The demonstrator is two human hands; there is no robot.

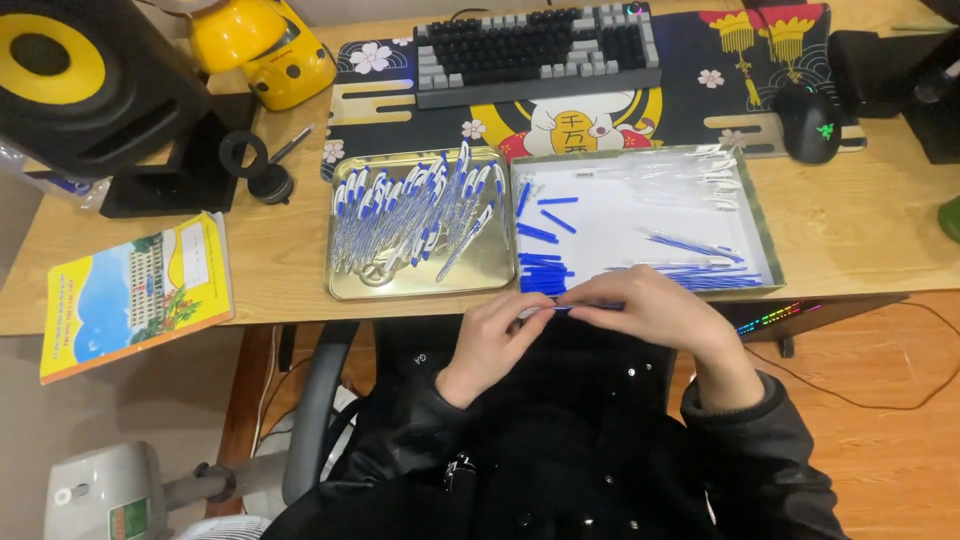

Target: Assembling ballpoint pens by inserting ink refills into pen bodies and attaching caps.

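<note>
My left hand (497,335) and my right hand (655,310) meet just in front of the desk edge, both pinching one thin pen (562,307) with a clear barrel and blue parts, held level between them. Right behind my hands stands a white shallow box (765,232) holding loose blue caps (545,272), blue refills (700,250) and clear barrels (690,170). To its left a golden metal tray (345,285) is heaped with several assembled blue and clear pens (420,205).
A keyboard (540,50) lies on a patterned desk mat (690,90), with a black mouse (808,120) at the right. A black and yellow speaker (80,80), a yellow toy (265,45) and a colourful book (135,292) occupy the desk's left. My chair's armrest (315,400) is below.
</note>
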